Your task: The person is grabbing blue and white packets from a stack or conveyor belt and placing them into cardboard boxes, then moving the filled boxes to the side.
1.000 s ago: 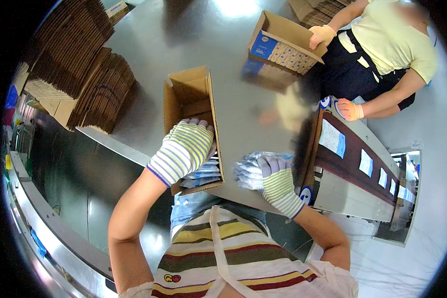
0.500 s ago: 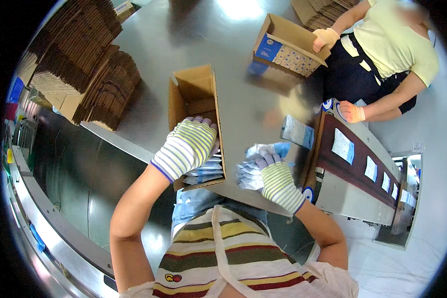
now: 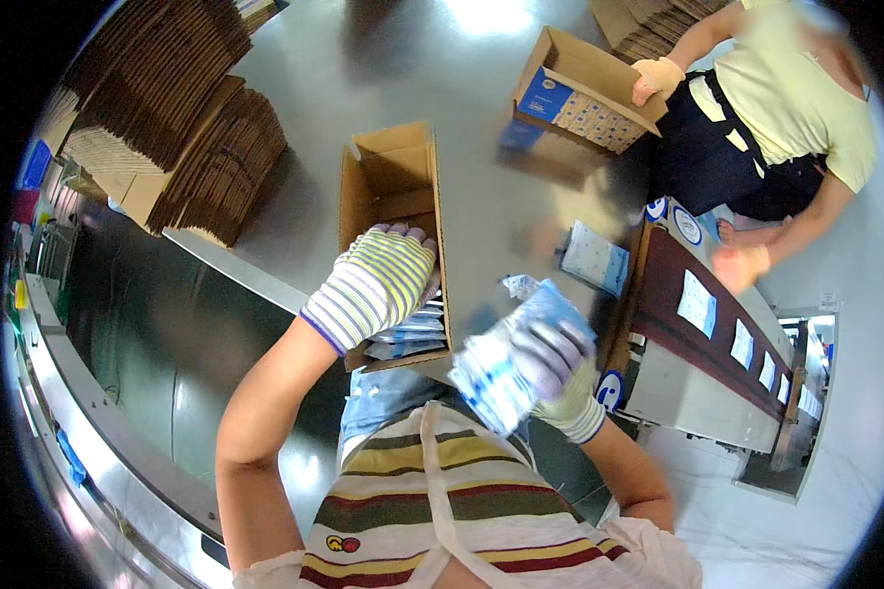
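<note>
Right grip (image 3: 557,373) holds packets (image 3: 489,378) beside the carton's edge (image 3: 442,265), overhanging the table (image 3: 491,216).

The near box (image 3: 398,167) has free room at its far end, open from above, though its walls bar any sideways pass. The left hand (image 3: 375,280) reaches in over the right wall's inner side and blocks the middle; packets (image 3: 408,339) fill the near end. Bare counter (image 3: 471,196) leaves a lane between this box and the far box (image 3: 584,116). Nearer, the right hand (image 3: 560,378) with its bundle (image 3: 501,363) narrows that lane. A loose packet (image 3: 596,258) lies beside the belt (image 3: 663,260), over which a co-worker's hand (image 3: 740,265) hangs. Stacked cardboard (image 3: 221,167) obstructs the left.
</note>
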### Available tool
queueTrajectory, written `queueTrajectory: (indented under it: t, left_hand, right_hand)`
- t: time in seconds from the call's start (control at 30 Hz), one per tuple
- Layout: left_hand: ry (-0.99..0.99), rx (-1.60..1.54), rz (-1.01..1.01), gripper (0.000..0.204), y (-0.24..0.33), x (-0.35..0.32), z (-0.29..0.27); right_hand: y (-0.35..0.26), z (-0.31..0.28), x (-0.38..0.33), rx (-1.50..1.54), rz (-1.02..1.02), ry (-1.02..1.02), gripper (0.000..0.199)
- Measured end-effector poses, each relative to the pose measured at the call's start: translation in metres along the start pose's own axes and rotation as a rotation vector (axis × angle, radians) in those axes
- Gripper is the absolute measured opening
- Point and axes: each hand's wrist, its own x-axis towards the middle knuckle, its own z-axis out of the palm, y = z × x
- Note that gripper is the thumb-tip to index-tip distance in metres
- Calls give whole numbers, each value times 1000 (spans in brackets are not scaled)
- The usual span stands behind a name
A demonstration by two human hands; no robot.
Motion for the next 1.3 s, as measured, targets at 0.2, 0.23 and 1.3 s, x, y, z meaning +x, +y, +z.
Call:
queueTrajectory:
  t: [0.2, 0.23, 1.3]
  left_hand:
    - [-49, 29, -18, 43, 3, 5, -2]
    - [-22, 30, -12, 42, 3, 4, 2]
    - [-205, 6, -69, 37, 19, 14, 19]
  right_hand:
    - [2, -14, -10, -298, -248, 215, 45]
    - [4, -15, -9, -323, -272, 193, 49]
    - [-29, -27, 144, 430, -243, -406, 34]
